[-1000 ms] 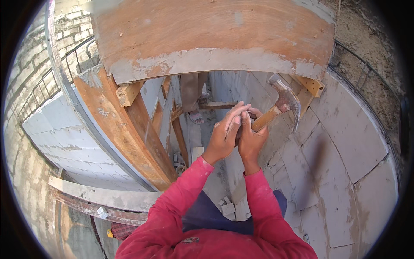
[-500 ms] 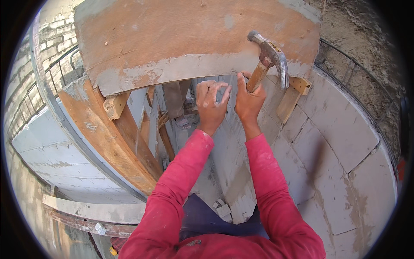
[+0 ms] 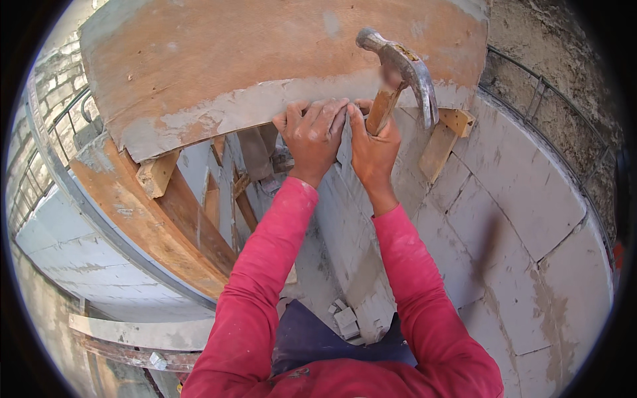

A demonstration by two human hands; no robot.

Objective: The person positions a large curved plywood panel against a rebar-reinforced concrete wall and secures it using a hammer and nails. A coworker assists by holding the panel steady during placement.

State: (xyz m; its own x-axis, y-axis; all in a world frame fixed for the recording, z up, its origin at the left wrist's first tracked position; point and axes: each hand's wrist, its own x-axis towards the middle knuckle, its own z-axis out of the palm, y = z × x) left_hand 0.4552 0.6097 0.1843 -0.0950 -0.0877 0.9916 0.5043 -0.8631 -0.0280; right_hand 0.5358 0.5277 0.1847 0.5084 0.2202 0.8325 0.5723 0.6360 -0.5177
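Observation:
My right hand (image 3: 375, 147) is wrapped around the wooden handle of a claw hammer (image 3: 401, 65), its metal head raised with the claw to the right. Close beside it, my left hand (image 3: 312, 138) has its fingers bent and pressed together at the lower edge of a large plywood panel (image 3: 265, 50). What those fingers hold, if anything, is hidden from view. The panel is smeared with grey mortar along its edge. Short timber pieces show beneath it, a wooden block (image 3: 156, 174) on the left and another block (image 3: 456, 122) on the right.
A wall of pale blocks (image 3: 511, 179) rises on the right. Thick timber planks (image 3: 142, 212) slope down on the left, beside a curved metal strip (image 3: 106, 199). Broken block pieces (image 3: 346, 320) lie low between my arms. Metal railing (image 3: 554, 99) runs outside the wall.
My left hand has moved up against the panel's edge, its fingers turning from a loose pinch to bent together. The hammer and right hand have shifted slightly left and up in view.

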